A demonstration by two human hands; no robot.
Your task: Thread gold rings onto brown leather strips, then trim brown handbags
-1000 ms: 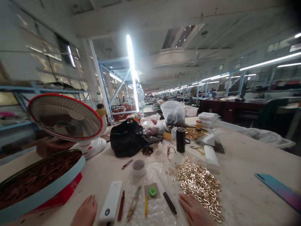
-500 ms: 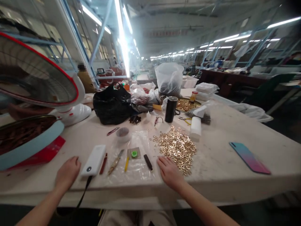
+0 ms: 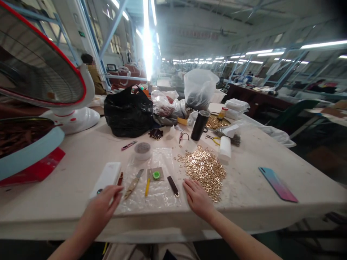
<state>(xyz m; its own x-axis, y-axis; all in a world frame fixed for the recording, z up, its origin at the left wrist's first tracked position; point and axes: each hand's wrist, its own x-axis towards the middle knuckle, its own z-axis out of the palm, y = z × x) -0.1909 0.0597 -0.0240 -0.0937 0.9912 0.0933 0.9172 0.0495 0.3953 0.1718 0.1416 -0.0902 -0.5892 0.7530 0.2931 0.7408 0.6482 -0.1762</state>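
My left hand (image 3: pixel 101 211) hovers over the near end of a white power bank (image 3: pixel 107 177), fingers spread, thumb stretched toward a clear plastic sheet (image 3: pixel 158 184). It holds nothing. My right hand (image 3: pixel 197 198) lies flat on the table, fingers apart, at the near edge of a heap of small gold rings (image 3: pixel 203 169). On the plastic sheet lie small hand tools: a blade (image 3: pixel 133 185), a yellow-handled pick (image 3: pixel 147 186), a green cap on a pad (image 3: pixel 156 175) and a dark-handled tool (image 3: pixel 172 185).
A fan (image 3: pixel 40 72) and a round tin (image 3: pixel 29 151) stand at left. A black bag (image 3: pixel 128 112), clear bags (image 3: pixel 199 88), a black tumbler (image 3: pixel 199 125), a white roll (image 3: pixel 224 148) and pliers sit behind. A phone (image 3: pixel 278 183) lies right. A person sits far back.
The view tilted down toward the table. My left hand moved right from the bare table onto the power bank's near end. My right hand stayed by the rings.
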